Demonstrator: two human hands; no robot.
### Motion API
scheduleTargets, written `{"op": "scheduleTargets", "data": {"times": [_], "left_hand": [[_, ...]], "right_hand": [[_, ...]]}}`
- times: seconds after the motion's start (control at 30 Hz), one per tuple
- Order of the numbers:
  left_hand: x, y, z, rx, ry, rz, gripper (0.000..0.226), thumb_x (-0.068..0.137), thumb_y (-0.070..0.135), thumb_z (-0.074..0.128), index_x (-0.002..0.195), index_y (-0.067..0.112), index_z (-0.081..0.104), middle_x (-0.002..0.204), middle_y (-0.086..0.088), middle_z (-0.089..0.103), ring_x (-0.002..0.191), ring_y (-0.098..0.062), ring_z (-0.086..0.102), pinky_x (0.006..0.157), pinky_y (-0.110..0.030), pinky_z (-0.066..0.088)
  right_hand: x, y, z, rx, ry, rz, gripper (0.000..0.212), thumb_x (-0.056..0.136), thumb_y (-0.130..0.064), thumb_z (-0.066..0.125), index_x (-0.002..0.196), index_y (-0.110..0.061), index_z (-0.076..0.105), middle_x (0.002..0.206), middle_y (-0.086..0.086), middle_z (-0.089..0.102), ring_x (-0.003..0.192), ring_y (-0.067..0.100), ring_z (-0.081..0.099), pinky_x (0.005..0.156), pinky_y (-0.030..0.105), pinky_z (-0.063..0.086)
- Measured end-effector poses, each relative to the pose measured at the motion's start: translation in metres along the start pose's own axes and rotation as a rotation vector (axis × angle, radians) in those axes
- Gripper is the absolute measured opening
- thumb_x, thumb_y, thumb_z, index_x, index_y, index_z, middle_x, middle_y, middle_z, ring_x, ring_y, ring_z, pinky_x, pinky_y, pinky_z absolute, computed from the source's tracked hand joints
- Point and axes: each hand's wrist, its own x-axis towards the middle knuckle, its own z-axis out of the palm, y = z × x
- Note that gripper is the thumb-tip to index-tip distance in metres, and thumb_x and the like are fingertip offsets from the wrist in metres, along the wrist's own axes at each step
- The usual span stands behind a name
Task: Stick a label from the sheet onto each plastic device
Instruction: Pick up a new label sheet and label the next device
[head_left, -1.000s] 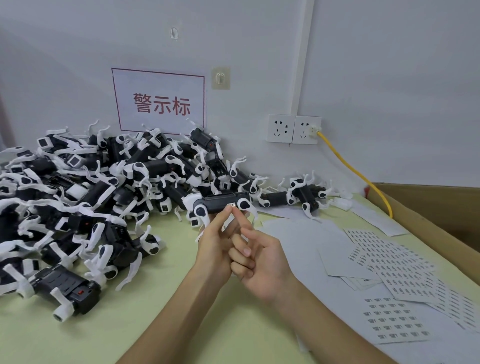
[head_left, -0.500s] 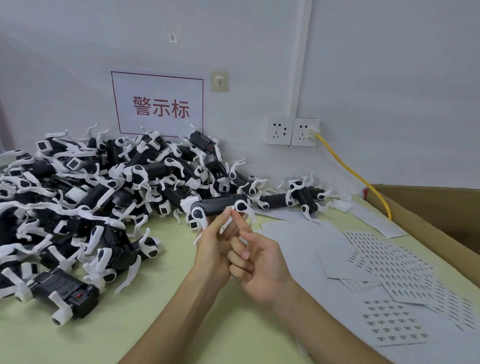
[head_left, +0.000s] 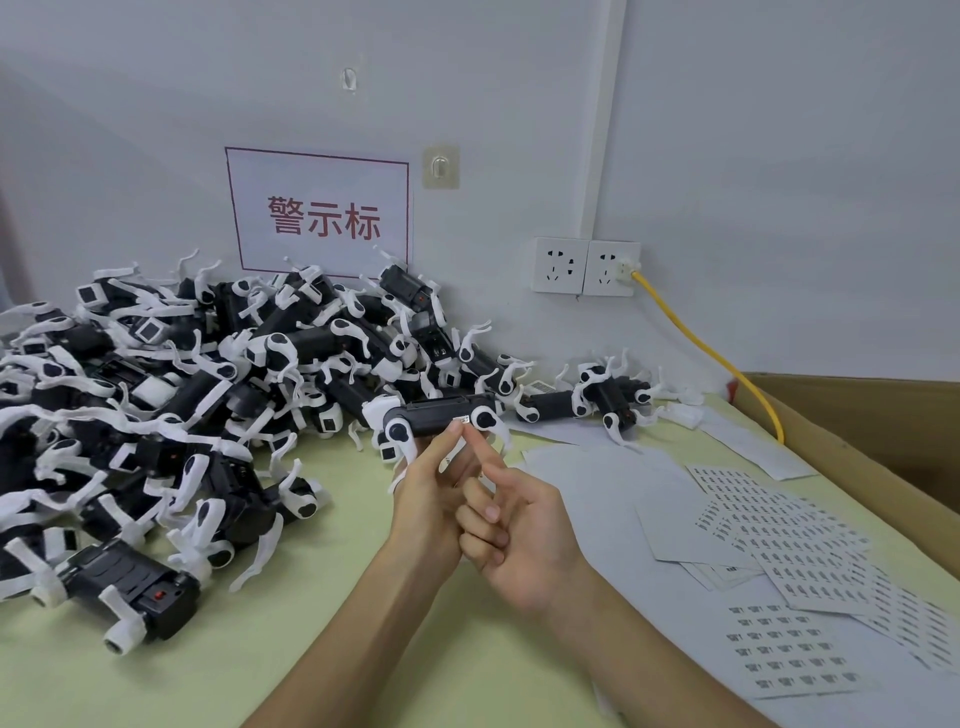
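Many plastic devices (head_left: 208, 395) on green table (head_left: 322, 649)

Up off the pale green worktop (head_left: 322, 654), the left hand (head_left: 431, 501) grips a black-and-white plastic device (head_left: 439, 414), with the right hand (head_left: 522, 543) laying a straight index finger right at the small white label (head_left: 461, 420) on its side, the other fingers curled. A big pile of devices (head_left: 208, 395) sprawls to the left. To the right, printed label sheets (head_left: 795, 540) lie fanned out.

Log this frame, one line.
left hand holds device | right hand index presses label onto device | label sheets on table, right
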Motion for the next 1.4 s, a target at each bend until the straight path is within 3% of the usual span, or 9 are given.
{"op": "scheduleTargets", "data": {"times": [0.1,0.37,0.6,0.67,0.77,0.83,0.93,1.2,1.4], "left_hand": [[0.001,0.0,0.0,-0.021,0.009,0.043,0.033,0.081,0.048,0.072,0.055,0.028,0.074,0.093,0.003,0.08,0.044,-0.022,0.064,0.041,-0.027,0.047],[0.0,0.0,0.0,-0.036,0.019,0.009,0.032,0.072,0.051,0.074,0.062,0.021,0.078,0.095,0.004,0.079,0.046,-0.021,0.064,0.041,-0.026,0.046],[-0.003,0.001,0.002,-0.058,0.053,0.077,0.027,0.08,0.043,0.074,0.059,0.026,0.074,0.11,-0.003,0.078,0.056,-0.02,0.067,0.052,-0.027,0.053],[-0.003,0.001,0.002,-0.049,0.088,0.057,0.023,0.083,0.042,0.074,0.066,0.026,0.073,0.11,-0.003,0.078,0.058,-0.023,0.064,0.052,-0.027,0.052],[-0.003,0.0,0.001,-0.054,0.139,0.054,0.023,0.084,0.04,0.074,0.093,0.021,0.066,0.109,-0.006,0.078,0.063,-0.027,0.062,0.054,-0.027,0.052],[-0.002,-0.001,0.002,-0.074,0.18,0.076,0.027,0.085,0.036,0.074,0.101,0.021,0.058,0.103,-0.008,0.079,0.052,-0.025,0.059,0.05,-0.026,0.051],[-0.001,-0.003,0.002,-0.074,0.25,0.097,0.024,0.085,0.034,0.075,0.093,0.019,0.058,0.094,-0.01,0.079,0.045,-0.024,0.054,0.05,-0.026,0.047],[0.004,-0.007,0.003,-0.069,0.387,0.235,0.023,0.084,0.024,0.078,0.082,0.018,0.056,0.095,-0.015,0.079,0.082,-0.026,0.073,0.075,-0.038,0.052],[0.006,-0.011,0.004,-0.03,0.448,0.27,0.021,0.085,0.026,0.077,0.08,0.014,0.059,0.09,-0.015,0.079,0.08,-0.025,0.075,0.068,-0.038,0.05]], "right_hand": [[0.0,0.001,0.0,-0.006,0.003,-0.001,0.045,0.083,-0.017,0.055,0.123,-0.029,0.072,0.055,-0.001,0.027,0.048,0.012,0.013,0.038,0.022,0.014],[0.001,0.001,0.0,-0.022,0.007,-0.004,0.045,0.083,-0.019,0.056,0.125,-0.029,0.071,0.056,0.0,0.027,0.049,0.012,0.012,0.037,0.022,0.016],[0.001,0.002,-0.001,-0.034,0.009,-0.005,0.045,0.085,-0.021,0.056,0.127,-0.029,0.069,0.058,0.0,0.027,0.046,0.011,0.017,0.038,0.023,0.016],[0.001,0.002,-0.001,-0.034,0.016,-0.005,0.047,0.086,-0.021,0.056,0.13,-0.028,0.066,0.058,0.0,0.027,0.045,0.011,0.017,0.038,0.023,0.016],[0.002,0.003,-0.002,-0.033,0.033,-0.005,0.047,0.088,-0.021,0.053,0.134,-0.026,0.063,0.058,0.0,0.027,0.045,0.011,0.016,0.039,0.024,0.014],[0.002,0.004,-0.002,-0.046,0.039,-0.009,0.046,0.089,-0.021,0.052,0.134,-0.025,0.063,0.058,0.0,0.027,0.046,0.011,0.016,0.04,0.024,0.014],[0.002,0.005,-0.001,-0.064,0.042,-0.017,0.044,0.091,-0.023,0.051,0.133,-0.024,0.065,0.058,0.0,0.029,0.045,0.01,0.017,0.039,0.024,0.014],[0.002,0.007,-0.001,-0.081,0.048,-0.039,0.048,0.085,-0.025,0.053,0.131,-0.022,0.066,0.058,0.0,0.032,0.043,0.009,0.021,0.036,0.022,0.016],[0.002,0.009,-0.001,-0.098,0.095,-0.053,0.042,0.089,-0.024,0.05,0.127,-0.023,0.069,0.058,0.0,0.033,0.043,0.009,0.02,0.04,0.024,0.012]]}}
